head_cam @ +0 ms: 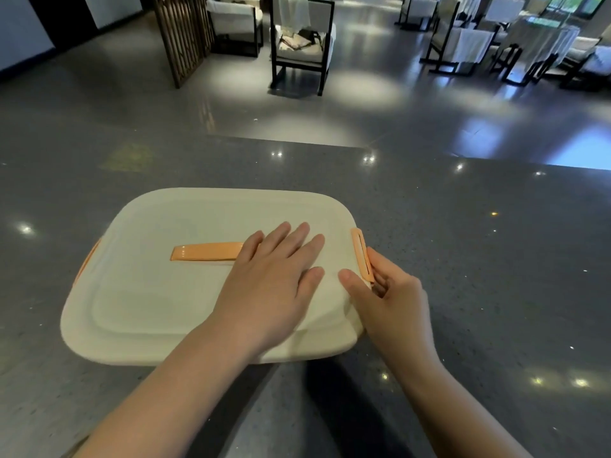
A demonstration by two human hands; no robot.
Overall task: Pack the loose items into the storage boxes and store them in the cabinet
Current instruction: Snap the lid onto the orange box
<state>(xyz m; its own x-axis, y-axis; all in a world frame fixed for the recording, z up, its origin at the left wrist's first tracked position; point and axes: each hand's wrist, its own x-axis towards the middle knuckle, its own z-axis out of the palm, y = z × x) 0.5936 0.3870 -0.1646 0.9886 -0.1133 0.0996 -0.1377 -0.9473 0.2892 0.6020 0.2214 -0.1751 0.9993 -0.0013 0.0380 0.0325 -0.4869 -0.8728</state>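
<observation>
- Our right hand [391,292] curls round the orange latch [362,254] at the storage box [148,292] lid's right edge.
- Our left hand [267,279] presses flat on the lid, just beside it.
- The box sits on the counter [496,259].

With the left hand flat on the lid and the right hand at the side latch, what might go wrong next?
1. The right hand curls its fingers behind the orange latch; snapping it could pinch them.
2. The left hand presses only the lid near that side; the far latch may stay unseated.
</observation>
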